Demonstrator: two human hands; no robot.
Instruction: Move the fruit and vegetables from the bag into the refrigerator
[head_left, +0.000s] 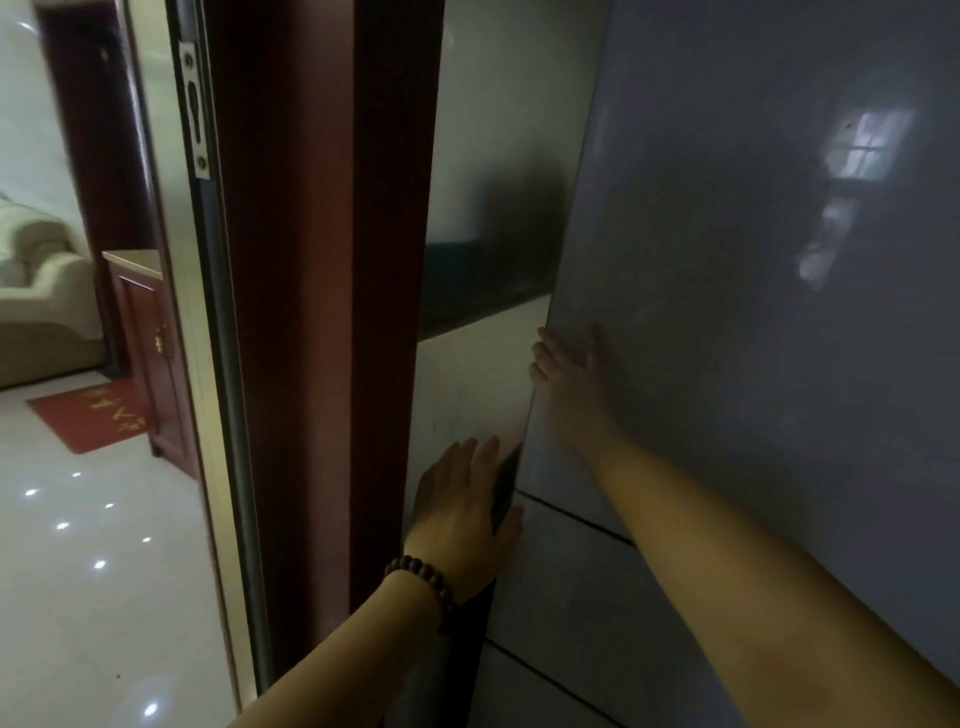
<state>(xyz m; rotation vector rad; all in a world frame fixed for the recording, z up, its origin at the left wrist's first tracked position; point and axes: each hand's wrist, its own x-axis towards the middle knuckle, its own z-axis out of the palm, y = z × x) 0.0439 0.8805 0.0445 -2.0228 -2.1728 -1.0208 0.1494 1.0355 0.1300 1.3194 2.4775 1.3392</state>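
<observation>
Grey, glossy panel: the refrigerator (753, 312), upper door, closed or very nearly so; a dark seam just below the right forearm divides it from a lower door.

Right hand (569, 371): at the upper door's left edge, palm against the face, fingers hooked round the edge and partly hidden behind it. It grips the edge.

Left hand (462, 512): below and to the left of the right hand, at the refrigerator's left side near the seam. Fingers straight and together, laid flat; it holds nothing. A bead bracelet (423, 577) sits on its wrist.

Wooden door frame (322, 312): dark red, just left of the left hand, very near the refrigerator's side. White wall (467, 379) between frame and refrigerator, beyond both hands.

Bag, fruit and vegetables: none in view; position cannot be told.

Step in hand, as judged: opening the upper door, with no produce yet moved. To do it well:
- pull from the edge with the curled right fingers, steadily, to break the seal without a jerk;
- keep the left hand flat as a brace on the cabinet, clear of the opening gap;
- mind the narrow space toward the door frame, which may limit the swing;
- open wide enough to free both hands for the bag.
</observation>
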